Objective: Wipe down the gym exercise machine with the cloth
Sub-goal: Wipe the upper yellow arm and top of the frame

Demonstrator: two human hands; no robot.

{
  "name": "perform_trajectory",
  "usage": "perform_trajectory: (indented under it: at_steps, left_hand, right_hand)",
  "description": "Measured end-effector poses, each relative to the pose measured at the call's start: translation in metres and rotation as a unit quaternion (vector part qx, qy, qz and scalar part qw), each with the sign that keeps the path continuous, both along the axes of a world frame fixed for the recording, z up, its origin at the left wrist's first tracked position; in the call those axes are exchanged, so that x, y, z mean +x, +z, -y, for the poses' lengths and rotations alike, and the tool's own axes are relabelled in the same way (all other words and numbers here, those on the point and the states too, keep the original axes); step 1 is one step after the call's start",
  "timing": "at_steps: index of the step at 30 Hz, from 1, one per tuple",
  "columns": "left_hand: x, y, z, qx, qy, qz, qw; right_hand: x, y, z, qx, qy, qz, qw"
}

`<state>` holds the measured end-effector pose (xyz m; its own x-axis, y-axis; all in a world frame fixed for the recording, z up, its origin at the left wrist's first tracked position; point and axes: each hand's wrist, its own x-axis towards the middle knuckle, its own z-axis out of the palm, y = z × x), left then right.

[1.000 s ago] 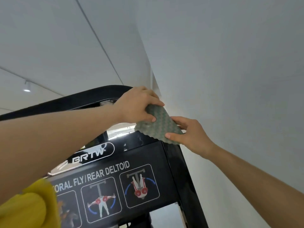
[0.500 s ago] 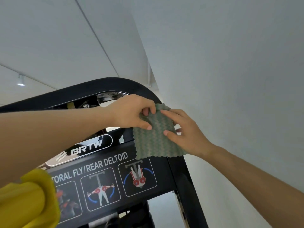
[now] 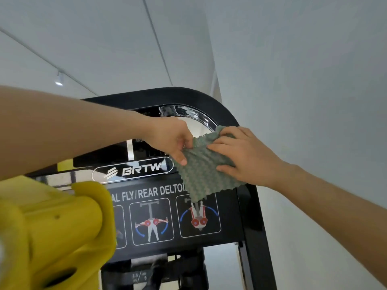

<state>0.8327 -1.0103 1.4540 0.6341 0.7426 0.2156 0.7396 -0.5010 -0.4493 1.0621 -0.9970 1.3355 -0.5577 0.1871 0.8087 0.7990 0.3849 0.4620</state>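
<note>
Glossy black, round-topped gym exercise machine point(image 3: 249, 216) at centre; smooth yellow plastic shape point(image 3: 58, 227) at 8 o'clock. Green wavy-textured cloth point(image 3: 201, 174) hangs at the machine's 2 o'clock corner, left hand point(image 3: 173, 139) pinching its top, right hand point(image 3: 240, 160) gripping its edge.
</note>
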Motion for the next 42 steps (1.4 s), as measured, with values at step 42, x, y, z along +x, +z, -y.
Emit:
perform_trajectory:
  at_steps: [42]
  left_hand:
    - [-0.049,-0.01,-0.004,0.141,0.031,-0.099,0.985]
  right_hand:
    - [-0.052,0.029,-0.013,-0.109,0.032,0.009,0.994]
